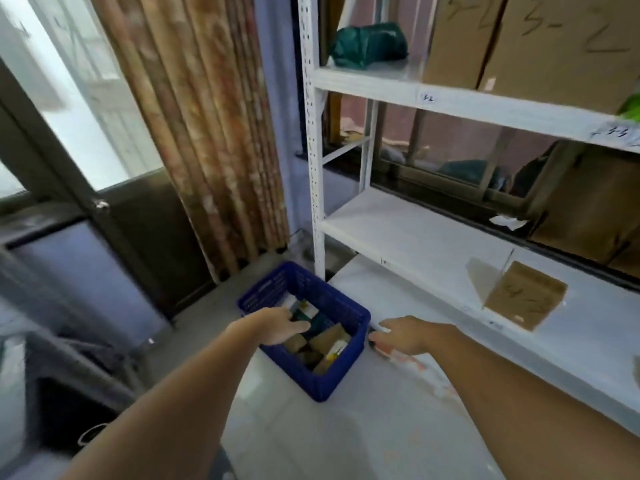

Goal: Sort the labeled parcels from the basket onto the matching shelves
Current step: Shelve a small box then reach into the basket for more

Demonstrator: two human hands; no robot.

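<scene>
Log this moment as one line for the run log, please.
stage: reaching into basket | left hand: over blue basket, open | right hand: beside basket, empty | parcels: in basket

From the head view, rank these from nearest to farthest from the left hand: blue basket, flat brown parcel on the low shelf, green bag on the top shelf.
From the left hand:
1. Blue basket, directly under it on the floor.
2. Flat brown parcel, right, on the low shelf.
3. Green bag, high up on the top shelf.
</scene>
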